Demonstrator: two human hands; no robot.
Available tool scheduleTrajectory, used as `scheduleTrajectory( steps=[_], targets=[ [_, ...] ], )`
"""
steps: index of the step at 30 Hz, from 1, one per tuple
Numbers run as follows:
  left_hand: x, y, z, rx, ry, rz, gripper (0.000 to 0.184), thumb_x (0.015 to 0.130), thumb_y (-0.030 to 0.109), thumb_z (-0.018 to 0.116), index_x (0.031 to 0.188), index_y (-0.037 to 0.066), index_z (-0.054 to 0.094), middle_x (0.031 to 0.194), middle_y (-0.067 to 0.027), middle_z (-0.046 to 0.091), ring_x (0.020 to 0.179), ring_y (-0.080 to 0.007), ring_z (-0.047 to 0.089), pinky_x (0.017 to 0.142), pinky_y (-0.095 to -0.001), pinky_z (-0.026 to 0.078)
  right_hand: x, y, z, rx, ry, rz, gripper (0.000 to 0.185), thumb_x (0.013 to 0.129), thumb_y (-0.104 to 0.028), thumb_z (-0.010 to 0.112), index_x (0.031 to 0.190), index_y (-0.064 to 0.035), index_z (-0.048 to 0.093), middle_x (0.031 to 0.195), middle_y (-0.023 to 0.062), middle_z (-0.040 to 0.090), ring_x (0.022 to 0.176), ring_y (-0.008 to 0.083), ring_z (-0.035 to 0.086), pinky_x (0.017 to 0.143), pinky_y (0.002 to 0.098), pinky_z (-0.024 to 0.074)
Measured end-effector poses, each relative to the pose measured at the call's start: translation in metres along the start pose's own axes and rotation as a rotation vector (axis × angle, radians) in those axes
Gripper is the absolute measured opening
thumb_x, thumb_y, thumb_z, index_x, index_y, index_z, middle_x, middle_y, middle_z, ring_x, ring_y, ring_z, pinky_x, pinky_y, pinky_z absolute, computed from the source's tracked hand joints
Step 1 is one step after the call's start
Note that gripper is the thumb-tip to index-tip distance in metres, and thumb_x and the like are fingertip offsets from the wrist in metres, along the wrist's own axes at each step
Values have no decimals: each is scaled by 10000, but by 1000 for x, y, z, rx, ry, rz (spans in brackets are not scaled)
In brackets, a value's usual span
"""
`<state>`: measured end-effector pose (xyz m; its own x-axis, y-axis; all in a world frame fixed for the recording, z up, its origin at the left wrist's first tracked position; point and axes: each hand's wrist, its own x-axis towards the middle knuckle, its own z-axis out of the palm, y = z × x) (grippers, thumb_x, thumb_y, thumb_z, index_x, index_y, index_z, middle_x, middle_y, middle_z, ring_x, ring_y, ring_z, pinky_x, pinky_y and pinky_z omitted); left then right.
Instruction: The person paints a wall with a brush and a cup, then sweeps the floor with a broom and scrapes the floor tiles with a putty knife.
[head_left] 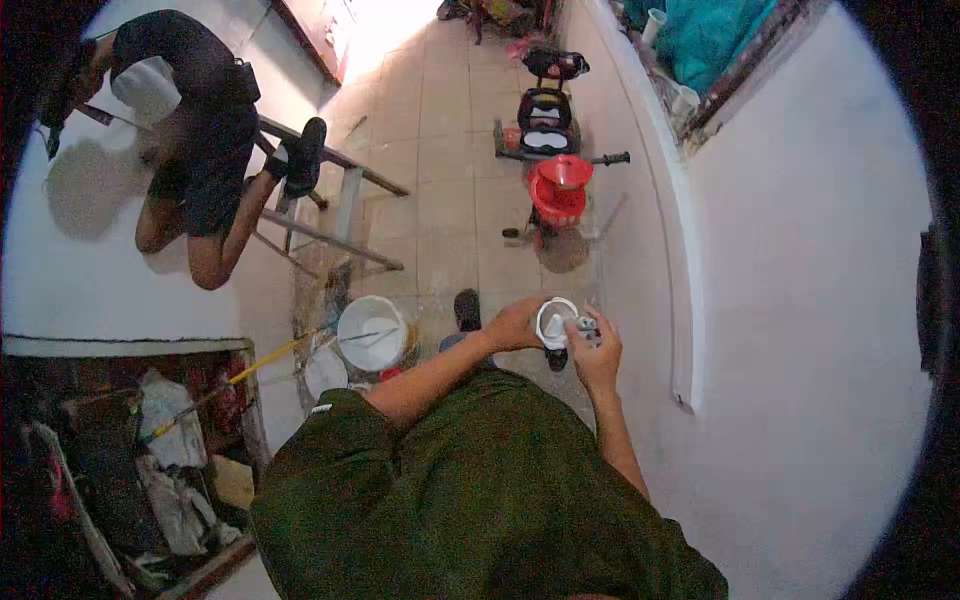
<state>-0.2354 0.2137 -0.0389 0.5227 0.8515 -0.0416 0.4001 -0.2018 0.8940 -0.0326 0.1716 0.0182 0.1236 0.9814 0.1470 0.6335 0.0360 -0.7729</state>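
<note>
In the head view, my left hand is wrapped round the side of a small white cup, held upright in front of my body. A lump of white material shows inside it. My right hand is at the cup's right rim, fingers bent together. Between those fingertips is a small grey-and-white piece, too small to make out. Below the cup, one of my dark shoes is partly visible; the other shoe stands further left on the tiled floor.
A white bucket stands to my left, with a yellow pole near it. Beyond is a wooden ladder, beside a co-worker in dark clothes. Ahead, a child's tricycle with a red basket stands by the right wall.
</note>
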Motion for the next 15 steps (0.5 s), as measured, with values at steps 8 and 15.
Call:
scheduleTrajectory(
  steps=[8,15],
  targets=[
    [41,-57,-135,135,259,46,787,688,393,826,1329,58,516,1265,-188,604,1180,-381,570,997,-465,461,102,-79,114,211,-233,183,1145,634,-368,930,1496,25,286,1275,210,574,1141,294,604,973,390,500],
    [75,-68,-246,152,364,-7,712,675,310,801,1282,40,545,1199,-201,631,1112,-404,589,970,-489,461,192,-144,186,349,-164,-8,1179,607,-321,934,1507,23,255,1281,198,555,1166,301,579,999,414,476]
  ],
)
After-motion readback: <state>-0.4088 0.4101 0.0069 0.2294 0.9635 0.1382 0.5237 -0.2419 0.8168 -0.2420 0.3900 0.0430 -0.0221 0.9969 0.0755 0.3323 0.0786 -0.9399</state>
